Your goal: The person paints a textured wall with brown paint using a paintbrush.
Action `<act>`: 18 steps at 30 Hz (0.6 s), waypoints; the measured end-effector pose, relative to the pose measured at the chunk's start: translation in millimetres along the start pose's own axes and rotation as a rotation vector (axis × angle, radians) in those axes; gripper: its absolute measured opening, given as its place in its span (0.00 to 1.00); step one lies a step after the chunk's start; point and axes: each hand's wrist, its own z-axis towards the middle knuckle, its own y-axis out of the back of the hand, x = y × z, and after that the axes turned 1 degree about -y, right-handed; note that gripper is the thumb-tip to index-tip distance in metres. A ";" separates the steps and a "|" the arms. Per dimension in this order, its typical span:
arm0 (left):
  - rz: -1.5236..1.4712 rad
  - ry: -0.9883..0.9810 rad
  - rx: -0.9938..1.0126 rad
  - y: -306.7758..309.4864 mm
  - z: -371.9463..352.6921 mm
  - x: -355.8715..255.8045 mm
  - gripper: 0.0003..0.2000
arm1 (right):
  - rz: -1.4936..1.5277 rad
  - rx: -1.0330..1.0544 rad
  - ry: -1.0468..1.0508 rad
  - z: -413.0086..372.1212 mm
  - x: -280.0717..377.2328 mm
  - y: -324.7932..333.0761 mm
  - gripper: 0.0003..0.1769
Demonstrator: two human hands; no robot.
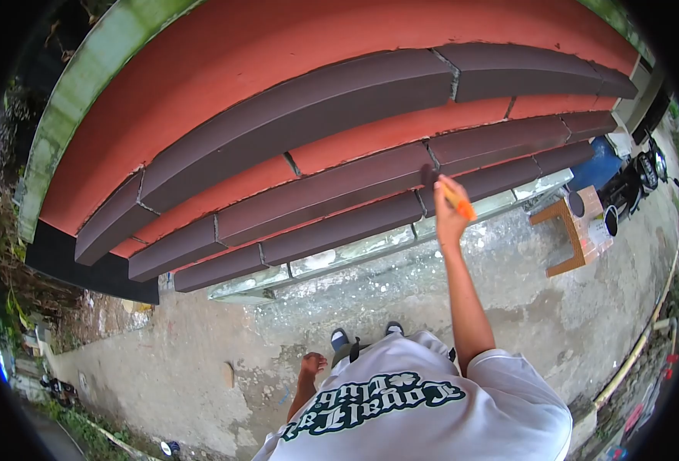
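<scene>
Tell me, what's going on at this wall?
The person's right hand holds an orange-handled paintbrush, its bristles against a dark brown band of the red-orange wall. The left hand hangs low at the person's side, with nothing visible in it. Further along to the right, a wooden stool stands on the concrete ground with a small bucket by it.

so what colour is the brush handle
Orange. The right hand holds the brush handle at a maroon wall band; head view.
</scene>
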 end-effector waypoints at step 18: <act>0.103 0.005 -0.133 51.5 -44.6 -26.9 0.11 | -0.053 0.115 0.219 -53.1 -41.9 -14.9 0.04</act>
